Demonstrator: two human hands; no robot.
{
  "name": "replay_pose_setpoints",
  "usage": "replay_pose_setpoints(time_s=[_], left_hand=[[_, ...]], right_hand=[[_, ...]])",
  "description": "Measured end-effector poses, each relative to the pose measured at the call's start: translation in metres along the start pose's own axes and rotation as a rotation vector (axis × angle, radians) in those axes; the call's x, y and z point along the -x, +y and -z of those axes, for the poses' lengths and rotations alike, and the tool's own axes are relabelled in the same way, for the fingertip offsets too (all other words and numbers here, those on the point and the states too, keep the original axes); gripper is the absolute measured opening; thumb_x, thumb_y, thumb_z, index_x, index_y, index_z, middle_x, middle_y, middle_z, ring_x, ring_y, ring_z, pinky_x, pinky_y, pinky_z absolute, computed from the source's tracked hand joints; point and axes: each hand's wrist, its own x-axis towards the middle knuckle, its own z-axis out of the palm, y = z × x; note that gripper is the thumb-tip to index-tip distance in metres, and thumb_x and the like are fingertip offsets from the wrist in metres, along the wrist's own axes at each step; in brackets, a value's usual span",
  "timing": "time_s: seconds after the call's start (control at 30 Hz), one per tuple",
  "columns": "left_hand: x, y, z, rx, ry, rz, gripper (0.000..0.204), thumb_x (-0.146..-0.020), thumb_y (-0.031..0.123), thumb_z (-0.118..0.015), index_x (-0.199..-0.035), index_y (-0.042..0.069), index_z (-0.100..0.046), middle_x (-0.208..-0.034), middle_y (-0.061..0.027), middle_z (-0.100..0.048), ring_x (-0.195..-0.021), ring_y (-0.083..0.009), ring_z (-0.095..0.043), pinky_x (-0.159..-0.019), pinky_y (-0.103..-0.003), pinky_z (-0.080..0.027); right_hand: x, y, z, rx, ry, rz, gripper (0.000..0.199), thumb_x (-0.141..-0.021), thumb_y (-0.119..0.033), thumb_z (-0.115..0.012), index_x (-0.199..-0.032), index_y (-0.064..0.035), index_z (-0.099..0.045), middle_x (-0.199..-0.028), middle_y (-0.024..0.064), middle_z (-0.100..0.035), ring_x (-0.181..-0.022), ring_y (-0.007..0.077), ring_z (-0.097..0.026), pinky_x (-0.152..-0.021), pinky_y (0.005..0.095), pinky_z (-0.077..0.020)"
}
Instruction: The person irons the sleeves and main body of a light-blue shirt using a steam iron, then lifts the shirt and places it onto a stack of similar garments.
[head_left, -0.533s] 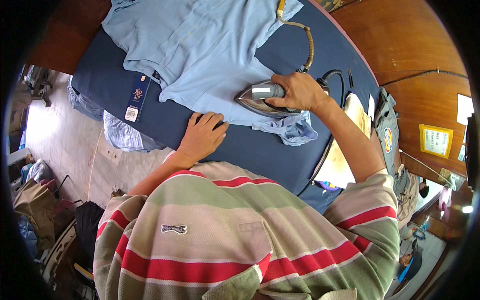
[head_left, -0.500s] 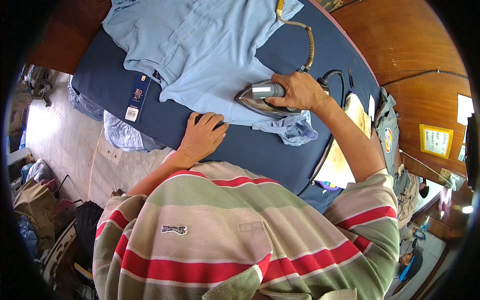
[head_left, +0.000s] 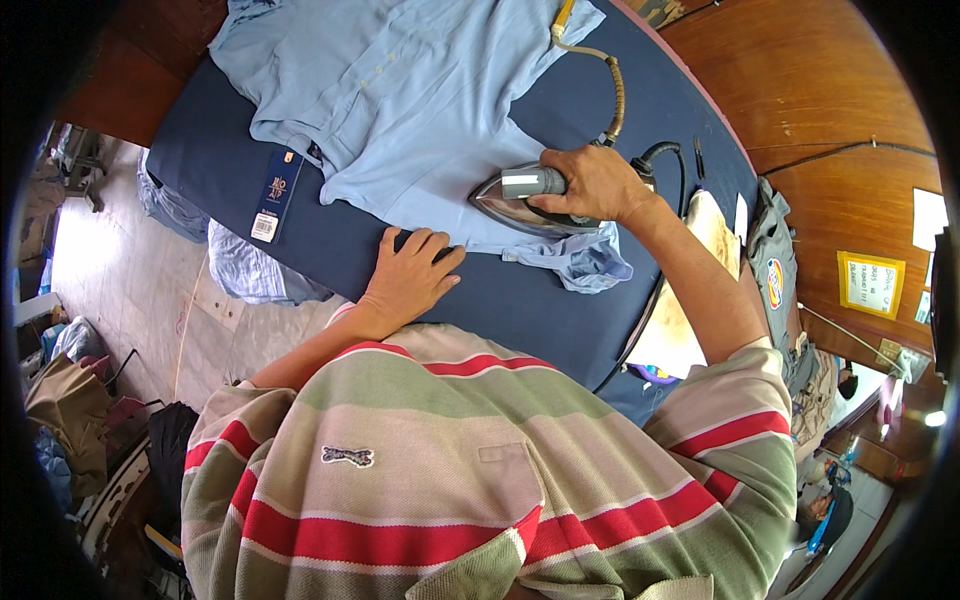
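Observation:
A light blue shirt (head_left: 400, 100) lies spread on a dark blue ironing board (head_left: 520, 300). My right hand (head_left: 590, 185) grips the handle of a metal iron (head_left: 520, 200), which rests flat on the shirt's lower edge, nose pointing left. My left hand (head_left: 410, 275) lies palm down on the board, its fingertips on the hem of the shirt just left of the iron. A crumpled sleeve end (head_left: 590, 265) sticks out below the iron. A dark blue hang tag (head_left: 275, 195) dangles from the shirt.
A braided cord and black hose (head_left: 615, 95) run from the iron's rear toward the board's far end. Blue cloth (head_left: 255, 270) hangs below the board's left side. Wooden wall panels (head_left: 830, 120) rise at right. Bags and clutter (head_left: 70, 400) sit on the floor at left.
The iron has slid a little to the left along the shirt's edge under my right hand. My left hand stays pressed on the hem.

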Motion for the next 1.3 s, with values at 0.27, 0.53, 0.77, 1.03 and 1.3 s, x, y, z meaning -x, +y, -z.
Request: replay_pose_setpoints(time_s=[0.27,0.53,0.77,1.03,1.3], left_hand=[[-0.01,-0.002,-0.017,0.04,-0.038,-0.068,0.037,-0.08,0.037,-0.06,-0.107,0.012,-0.057,-0.106,-0.0036,-0.054,-0.102,-0.0177,-0.048,-0.091,-0.044,-0.03],[-0.01,-0.002,-0.005,0.011,-0.09,-0.102,0.04,-0.081,0.043,-0.059,-0.113,0.02,-0.056,-0.111,-0.0021,-0.051,-0.106,-0.0194,-0.045,-0.09,-0.049,-0.03],[-0.004,-0.001,-0.003,0.092,-0.08,-0.087,0.041,-0.081,0.043,-0.06,-0.115,0.02,-0.056,-0.114,-0.0024,-0.051,-0.111,-0.0202,-0.044,-0.095,-0.051,-0.026],[0.009,-0.052,0.0,0.098,0.213,0.262,0.02,-0.077,0.011,-0.054,-0.097,0.014,-0.057,-0.111,-0.0023,-0.056,-0.11,-0.0179,-0.052,-0.099,-0.046,-0.024],[0.015,-0.091,0.007,0.059,0.211,0.366,0.013,-0.08,0.006,-0.05,-0.089,0.011,-0.059,-0.108,-0.0017,-0.059,-0.109,-0.0167,-0.054,-0.098,-0.044,-0.027]], right_hand=[[-0.001,-0.001,0.001,-0.012,-0.01,-0.01,0.055,-0.077,-0.059,-0.056,-0.089,-0.0054,-0.062,-0.067,0.0178,-0.063,-0.067,0.0347,-0.064,-0.063,0.0431,-0.0522],[-0.001,0.001,-0.002,-0.021,0.006,0.008,0.056,-0.076,-0.06,-0.056,-0.088,-0.0055,-0.062,-0.065,0.0174,-0.063,-0.066,0.0352,-0.064,-0.062,0.0431,-0.0522],[0.004,0.0,-0.001,-0.119,-0.013,0.169,0.049,-0.073,-0.054,-0.061,-0.087,-0.008,-0.064,-0.065,0.0161,-0.063,-0.063,0.0349,-0.062,-0.061,0.043,-0.0506],[0.001,-0.027,0.002,-0.082,-0.099,0.316,0.042,-0.071,-0.048,-0.064,-0.09,-0.0097,-0.063,-0.07,0.0123,-0.063,-0.067,0.0318,-0.063,-0.061,0.041,-0.0505],[-0.017,-0.065,-0.004,-0.116,0.042,0.033,0.048,-0.077,-0.051,-0.059,-0.094,-0.0076,-0.064,-0.072,0.016,-0.064,-0.069,0.034,-0.064,-0.062,0.0426,-0.0506]])
